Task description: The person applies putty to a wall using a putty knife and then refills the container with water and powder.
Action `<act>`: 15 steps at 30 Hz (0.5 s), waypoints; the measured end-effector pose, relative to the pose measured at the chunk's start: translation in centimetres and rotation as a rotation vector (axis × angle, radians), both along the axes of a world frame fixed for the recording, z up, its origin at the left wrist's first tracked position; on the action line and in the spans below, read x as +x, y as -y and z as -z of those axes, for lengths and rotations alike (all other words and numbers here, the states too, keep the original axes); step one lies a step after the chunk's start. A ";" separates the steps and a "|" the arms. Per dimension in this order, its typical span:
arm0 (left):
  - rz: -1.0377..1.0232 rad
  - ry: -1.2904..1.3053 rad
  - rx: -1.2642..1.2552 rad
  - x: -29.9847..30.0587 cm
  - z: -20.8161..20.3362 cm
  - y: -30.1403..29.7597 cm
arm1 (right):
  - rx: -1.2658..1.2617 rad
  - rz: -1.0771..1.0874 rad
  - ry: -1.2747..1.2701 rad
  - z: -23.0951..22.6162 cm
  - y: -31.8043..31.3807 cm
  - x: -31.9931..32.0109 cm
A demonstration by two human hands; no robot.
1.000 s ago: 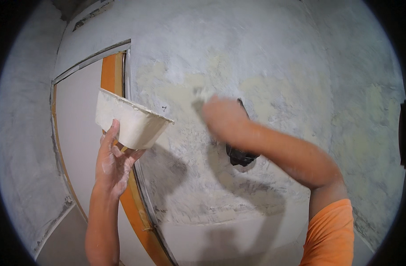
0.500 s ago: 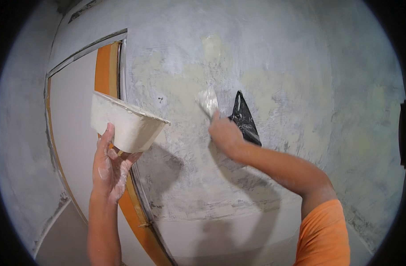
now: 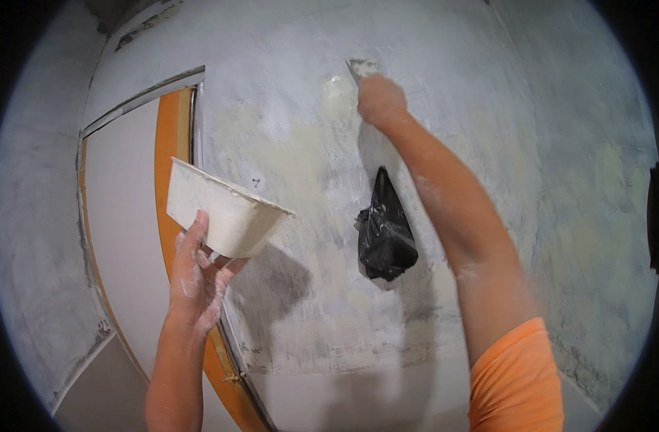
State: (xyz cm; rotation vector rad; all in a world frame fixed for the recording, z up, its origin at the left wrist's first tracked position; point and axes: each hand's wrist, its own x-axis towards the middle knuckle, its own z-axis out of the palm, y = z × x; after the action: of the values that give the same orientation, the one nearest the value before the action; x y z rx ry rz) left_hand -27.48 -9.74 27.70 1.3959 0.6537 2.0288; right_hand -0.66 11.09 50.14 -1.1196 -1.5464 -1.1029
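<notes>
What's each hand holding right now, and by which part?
Left hand: the pale tub, from below, thumb on its side. Right hand: a scraper, by the end behind its blade, inside the fist.

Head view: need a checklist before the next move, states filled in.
1. Tub secured: ok, the left hand grips it from below, thumb against its side.
2. Tub rim level: not ok, it slopes down to the right in this view.
3. Fill level in tub: cannot tell, its inside is hidden.
4. Scraper in grip: ok, held in the right hand.
5. Blade touching the wall: cannot tell, contact is not clear from this angle.
6. Black bag away from the right hand: ok, it sits below with a visible gap.
</notes>
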 end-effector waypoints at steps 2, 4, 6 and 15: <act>-0.007 0.002 0.014 1.1 0.2 -1.2 | -0.043 -0.065 -0.064 0.0 -3.2 -2.1; -0.027 0.037 0.027 1.1 0.4 -2.0 | -0.168 -0.289 -0.325 2.4 -5.0 -6.1; -0.048 0.079 0.032 0.6 0.8 -2.2 | -0.139 -0.247 -0.060 6.8 -4.7 -8.1; 0.002 0.131 0.046 -2.1 0.8 -0.8 | -0.215 -0.108 0.378 10.8 8.6 -5.4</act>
State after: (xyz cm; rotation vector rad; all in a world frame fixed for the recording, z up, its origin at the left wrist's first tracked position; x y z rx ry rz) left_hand -29.61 -8.92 26.93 1.2760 0.5523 2.1244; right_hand -6.10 2.54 39.39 -0.9904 -2.0368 -1.1396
